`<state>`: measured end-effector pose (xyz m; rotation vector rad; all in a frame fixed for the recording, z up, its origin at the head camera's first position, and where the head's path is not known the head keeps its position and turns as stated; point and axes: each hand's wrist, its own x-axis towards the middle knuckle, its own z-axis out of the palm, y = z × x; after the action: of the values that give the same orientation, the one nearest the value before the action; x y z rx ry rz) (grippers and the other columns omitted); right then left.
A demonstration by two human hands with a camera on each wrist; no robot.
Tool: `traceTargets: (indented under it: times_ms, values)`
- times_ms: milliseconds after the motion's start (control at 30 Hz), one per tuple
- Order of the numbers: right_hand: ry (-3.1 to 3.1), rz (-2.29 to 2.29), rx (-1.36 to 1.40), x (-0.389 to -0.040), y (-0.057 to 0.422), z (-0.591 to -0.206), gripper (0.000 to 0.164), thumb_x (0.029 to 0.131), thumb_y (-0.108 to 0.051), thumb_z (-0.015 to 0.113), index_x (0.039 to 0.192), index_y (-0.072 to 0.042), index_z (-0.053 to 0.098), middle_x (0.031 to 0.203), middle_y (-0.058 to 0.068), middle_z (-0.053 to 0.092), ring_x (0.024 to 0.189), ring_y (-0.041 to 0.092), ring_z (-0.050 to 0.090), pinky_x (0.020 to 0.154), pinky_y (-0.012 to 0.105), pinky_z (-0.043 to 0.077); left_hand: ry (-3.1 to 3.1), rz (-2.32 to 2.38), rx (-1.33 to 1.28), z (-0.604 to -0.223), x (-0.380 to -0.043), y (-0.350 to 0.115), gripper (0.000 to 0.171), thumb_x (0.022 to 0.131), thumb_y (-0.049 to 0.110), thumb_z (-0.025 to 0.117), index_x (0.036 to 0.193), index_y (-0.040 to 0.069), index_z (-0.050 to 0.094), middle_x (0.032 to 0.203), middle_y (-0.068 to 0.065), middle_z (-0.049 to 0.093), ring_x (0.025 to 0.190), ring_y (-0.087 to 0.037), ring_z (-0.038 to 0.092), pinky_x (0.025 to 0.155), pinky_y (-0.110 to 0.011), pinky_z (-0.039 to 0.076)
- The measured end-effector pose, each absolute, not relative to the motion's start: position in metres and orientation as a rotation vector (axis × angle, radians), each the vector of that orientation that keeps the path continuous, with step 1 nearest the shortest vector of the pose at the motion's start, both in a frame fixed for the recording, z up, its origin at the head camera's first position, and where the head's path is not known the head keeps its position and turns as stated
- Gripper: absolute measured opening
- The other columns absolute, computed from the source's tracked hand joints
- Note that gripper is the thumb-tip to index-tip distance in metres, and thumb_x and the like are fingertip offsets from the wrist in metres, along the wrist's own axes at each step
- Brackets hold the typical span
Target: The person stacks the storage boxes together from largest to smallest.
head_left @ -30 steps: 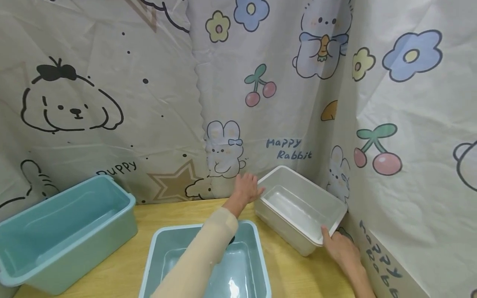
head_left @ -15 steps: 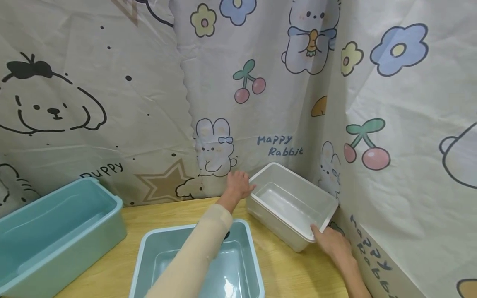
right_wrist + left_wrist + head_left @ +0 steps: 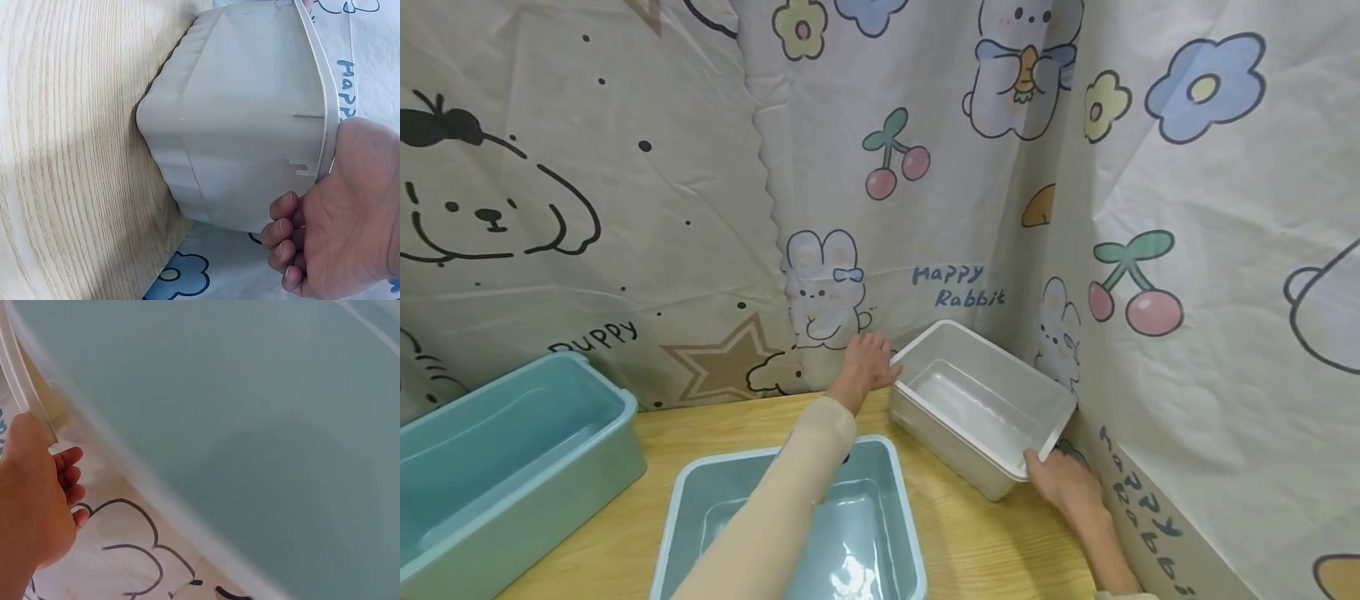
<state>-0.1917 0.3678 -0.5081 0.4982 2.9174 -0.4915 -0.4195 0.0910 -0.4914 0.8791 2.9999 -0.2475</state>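
Observation:
A rectangular off-white plastic bin [image 3: 947,435] stands at an angle on the wooden table, close to the corner of the curtains. My left hand [image 3: 867,364] holds its far left end, thumb at the rim. In the left wrist view, that hand [image 3: 34,494] has its fingers curled beneath the rim's edge. At the near right end, my right hand [image 3: 1066,483] grips the bin. The right wrist view shows the thumb of this hand [image 3: 340,212] on the rim and curled fingers below it, beside the bin's outer wall [image 3: 244,119].
A light-blue square bin [image 3: 913,533] stands at the front, under my left forearm. To the left is a longer teal bin [image 3: 542,492]. Printed curtains [image 3: 700,167] rise behind the wooden table [image 3: 992,542] and along its right side.
The head view has turned a little, so everything sits further left in it. Both hands keep their hold on the off-white bin, which stays in about the same place on the table.

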Motion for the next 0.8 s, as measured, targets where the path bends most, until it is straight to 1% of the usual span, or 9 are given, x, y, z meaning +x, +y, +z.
traceTargets:
  times_ms: [167, 233, 367, 567, 633, 800]
  values:
    - [2.910, -0.508, 0.477, -0.1897, 0.3675, -0.5053, 0.062, 0.101, -0.041, 0.031, 0.107, 0.013, 0.060, 0.078, 0.014, 0.053, 0.069, 0.029, 0.050, 0.064, 0.041, 0.040, 2.966, -0.235, 0.911, -0.4897, -0.4239, 0.0915, 0.061, 0.102, 0.048, 0.038, 0.142, 0.003, 0.048, 0.148, -0.013, 0.045, 0.138, -0.029, 0.038, 0.110, -0.045, 0.029]
    - [2.911, -0.513, 0.468, -0.1898, 0.3663, -0.5050, 0.060, 0.101, -0.041, 0.031, 0.105, 0.011, 0.061, 0.076, 0.013, 0.052, 0.068, 0.029, 0.049, 0.063, 0.041, 0.039, 2.952, -0.231, 0.914, -0.4904, -0.4246, 0.0913, 0.061, 0.101, 0.045, 0.038, 0.143, 0.002, 0.047, 0.149, -0.014, 0.044, 0.138, -0.030, 0.038, 0.111, -0.045, 0.028]
    - [2.926, -0.504, 0.454, -0.1916, 0.3654, -0.5059, 0.060, 0.101, -0.041, 0.032, 0.107, 0.012, 0.061, 0.081, 0.014, 0.056, 0.071, 0.030, 0.051, 0.068, 0.046, 0.042, 2.931, -0.211, 0.931, -0.4914, -0.4257, 0.0930, 0.056, 0.100, 0.038, 0.039, 0.141, 0.001, 0.050, 0.146, -0.014, 0.046, 0.135, -0.031, 0.040, 0.110, -0.046, 0.030]
    - [2.925, -0.491, 0.479, -0.1923, 0.3678, -0.5051, 0.061, 0.101, -0.041, 0.032, 0.106, 0.013, 0.061, 0.081, 0.015, 0.056, 0.072, 0.030, 0.051, 0.071, 0.048, 0.043, 2.927, -0.260, 0.994, -0.4899, -0.4278, 0.0970, 0.051, 0.099, 0.030, 0.037, 0.139, 0.004, 0.054, 0.143, -0.012, 0.049, 0.134, -0.029, 0.042, 0.108, -0.046, 0.031]
    - [2.929, -0.482, 0.490, -0.1917, 0.3689, -0.5045, 0.060, 0.101, -0.040, 0.033, 0.106, 0.013, 0.061, 0.082, 0.016, 0.057, 0.073, 0.031, 0.051, 0.073, 0.050, 0.044, 2.916, -0.298, 1.039, -0.4892, -0.4271, 0.0972, 0.049, 0.098, 0.027, 0.036, 0.136, 0.004, 0.056, 0.139, -0.012, 0.051, 0.131, -0.028, 0.043, 0.106, -0.045, 0.033]
    - [2.970, -0.459, 0.494, -0.1918, 0.3703, -0.5040, 0.058, 0.099, -0.039, 0.038, 0.101, 0.014, 0.060, 0.085, 0.019, 0.058, 0.075, 0.033, 0.052, 0.076, 0.053, 0.043, 2.898, -0.421, 1.162, -0.4894, -0.4270, 0.0941, 0.043, 0.099, 0.029, 0.037, 0.124, 0.006, 0.063, 0.128, -0.009, 0.053, 0.124, -0.026, 0.046, 0.101, -0.042, 0.036]
